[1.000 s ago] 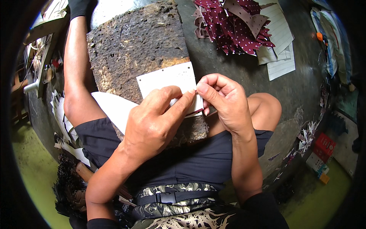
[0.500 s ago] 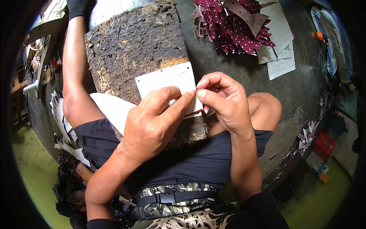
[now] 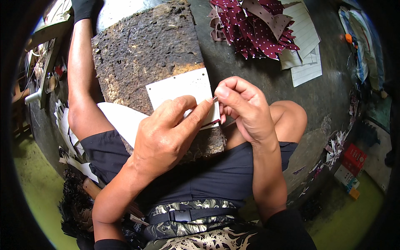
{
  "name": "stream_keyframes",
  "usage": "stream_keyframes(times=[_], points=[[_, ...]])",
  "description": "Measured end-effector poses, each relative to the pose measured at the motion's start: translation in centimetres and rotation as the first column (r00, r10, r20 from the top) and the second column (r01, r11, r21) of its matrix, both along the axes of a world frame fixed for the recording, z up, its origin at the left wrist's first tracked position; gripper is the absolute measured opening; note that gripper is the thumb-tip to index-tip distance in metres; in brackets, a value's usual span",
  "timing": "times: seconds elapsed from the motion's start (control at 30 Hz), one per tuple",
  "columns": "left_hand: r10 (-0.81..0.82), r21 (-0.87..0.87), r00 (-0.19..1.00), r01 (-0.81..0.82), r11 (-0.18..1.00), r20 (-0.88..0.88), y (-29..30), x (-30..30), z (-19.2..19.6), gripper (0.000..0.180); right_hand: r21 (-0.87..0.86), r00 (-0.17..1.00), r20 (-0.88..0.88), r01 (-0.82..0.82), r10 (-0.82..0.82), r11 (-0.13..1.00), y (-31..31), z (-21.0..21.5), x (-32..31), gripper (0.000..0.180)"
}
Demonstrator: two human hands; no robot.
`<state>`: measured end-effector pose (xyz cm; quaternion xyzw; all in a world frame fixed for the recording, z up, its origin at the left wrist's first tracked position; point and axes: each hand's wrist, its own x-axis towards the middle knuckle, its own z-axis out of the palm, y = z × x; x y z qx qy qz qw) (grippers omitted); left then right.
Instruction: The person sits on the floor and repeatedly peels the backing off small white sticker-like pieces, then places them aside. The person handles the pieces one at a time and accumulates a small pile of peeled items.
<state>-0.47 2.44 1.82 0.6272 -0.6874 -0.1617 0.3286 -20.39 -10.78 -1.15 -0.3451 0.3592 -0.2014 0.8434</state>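
Head view: the left hand [image 3: 166, 137] lay over a white rectangular card [image 3: 180, 88] that rested on a rough, dark, pitted block [image 3: 141, 50] set between the person's knees. Its forefinger stretched along the card's right edge, pressing it flat, with the fingers closed down on the card. The right hand [image 3: 243, 110] met that fingertip at the card's upper right edge — thumb and forefinger pinched together on something thin and small there. What the pinch held was too small to tell; it may have been the card's own edge or a narrow strip. A sliver of dark red [image 3: 210, 123] showed under the card's lower right edge, just beside the left forefinger, so a maroon piece seemed to lie beneath the card.

To do this step well, I judged that the left hand should keep the card pressed firmly so it could not slide on the uneven block, while the right hand worked along the edge in short, controlled moves close to the holding fingertip. The 2 hands were touching at the tips, so the finger beside the edge was the thing at risk if a blade was in use.

Well apart, at the top of the same view, a heap of maroon white-dotted cut pieces [image 3: 258, 29] lay on the grey floor [image 3: 250, 71], just beside lined white paper sheets [image 3: 306, 46].
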Motion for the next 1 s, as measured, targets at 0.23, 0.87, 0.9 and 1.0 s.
stream_keyframes(times=[0.23,0.87,0.9,1.0], points=[[0.0,0.019,1.0,0.0,1.0,-0.007,-0.01,0.03,0.16,0.054,-0.18,0.986,-0.155,-0.086,0.058,0.98,0.21,0.46,0.33,0.016],[0.007,0.004,1.0,-0.007,1.0,0.0,-0.02,-0.05,0.04,0.055,-0.139,0.993,-0.065,-0.11,0.102,0.984,-0.18,0.57,0.07,0.015],[0.008,0.005,1.0,-0.008,1.0,0.002,-0.06,-0.08,0.08,0.055,-0.13,0.991,-0.082,-0.12,0.109,0.984,-0.25,0.63,0.12,0.016],[0.025,0.008,0.999,-0.025,1.0,0.021,-0.13,-0.2,0.26,0.048,-0.115,0.985,-0.11,-0.142,0.13,0.983,-0.5,0.85,0.19,0.016]])
